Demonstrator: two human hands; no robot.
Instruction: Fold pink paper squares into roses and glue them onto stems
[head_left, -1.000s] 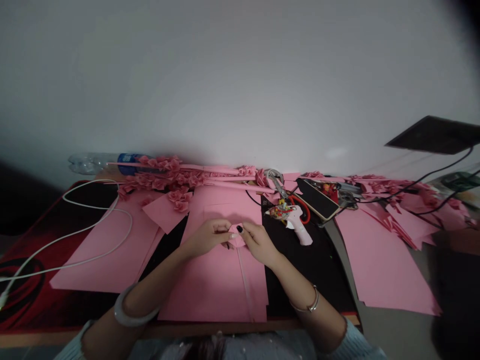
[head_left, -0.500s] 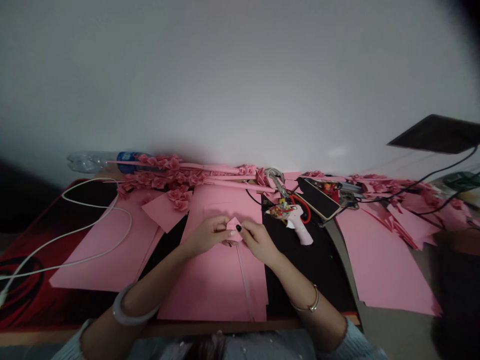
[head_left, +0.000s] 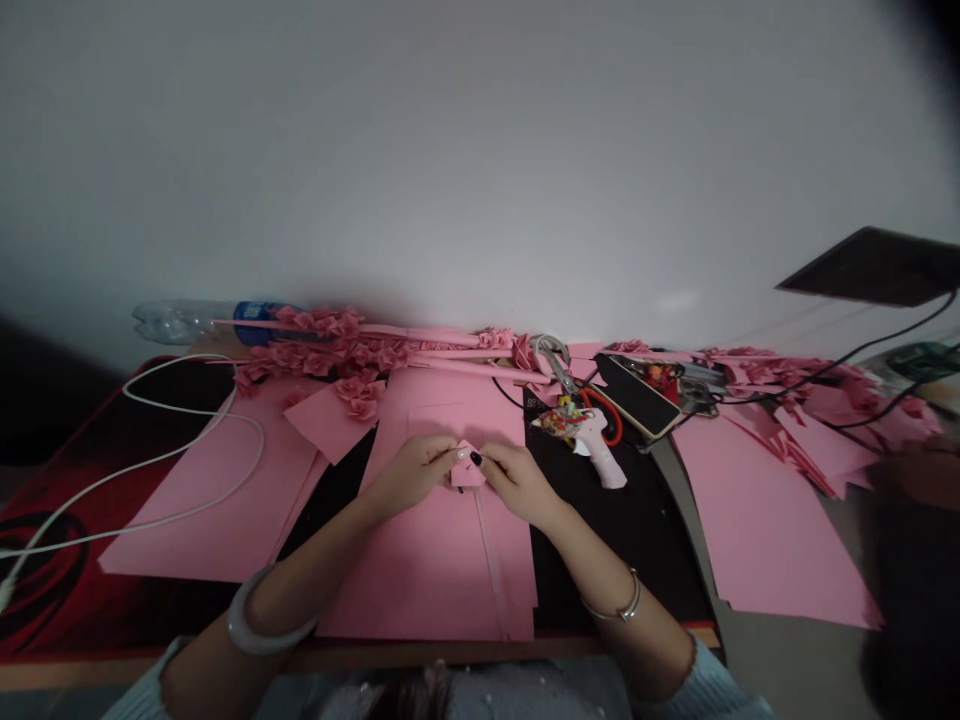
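Observation:
A small folded piece of pink paper (head_left: 468,474) is pinched between both my hands, above the middle stack of pink sheets (head_left: 427,570). My left hand (head_left: 411,474) grips its left side, thumb on top. My right hand (head_left: 520,484) holds the right side, with a dark-nailed thumb pressed on the upper face close to the left thumb. Fingers behind the paper are mostly hidden. Below the hands a narrow pink paper strip (head_left: 489,560) lies lengthwise on the sheets.
Pink paper roses (head_left: 360,355) with rolled stems lie along the wall. Right of my hands are a glue gun (head_left: 600,450), red-handled scissors (head_left: 611,415) and a phone (head_left: 637,395). A white cable (head_left: 150,455) crosses the left sheets; a plastic bottle (head_left: 184,323) lies behind.
My left thumb has shifted up and inward onto the folded paper, near the right thumb. The paper now shows a flatter front face. Things on the table have stayed put.

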